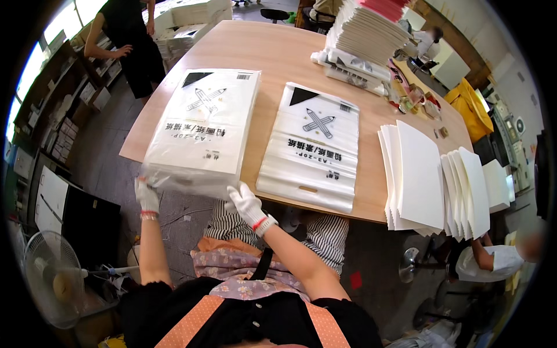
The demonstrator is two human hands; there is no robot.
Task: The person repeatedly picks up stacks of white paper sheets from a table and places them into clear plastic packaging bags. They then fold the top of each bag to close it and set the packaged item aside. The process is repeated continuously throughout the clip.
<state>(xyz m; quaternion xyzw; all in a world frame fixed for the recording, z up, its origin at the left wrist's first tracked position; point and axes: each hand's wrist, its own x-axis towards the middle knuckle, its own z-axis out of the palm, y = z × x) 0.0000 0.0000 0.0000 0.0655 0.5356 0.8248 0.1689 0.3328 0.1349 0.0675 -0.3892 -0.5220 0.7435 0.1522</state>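
Flanking a bagged paper stack (202, 130), the gloved left hand (147, 197) and right hand (246, 205) touch its near corners; whether they pinch is unclear. It overhangs the near-left edge of the counter (270, 49). Flat plastic bags (310, 165) lie alongside; white sheets (413, 174) jut past the near-right corner.

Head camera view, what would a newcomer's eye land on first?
Probably the thick white pack printed with crossed pencils, on the left side of the table, with the white-gloved left hand and right hand at its near corners. Next, the tall, pink-topped paper stack at the table's far right, then the bright yellow item past the table's right edge.
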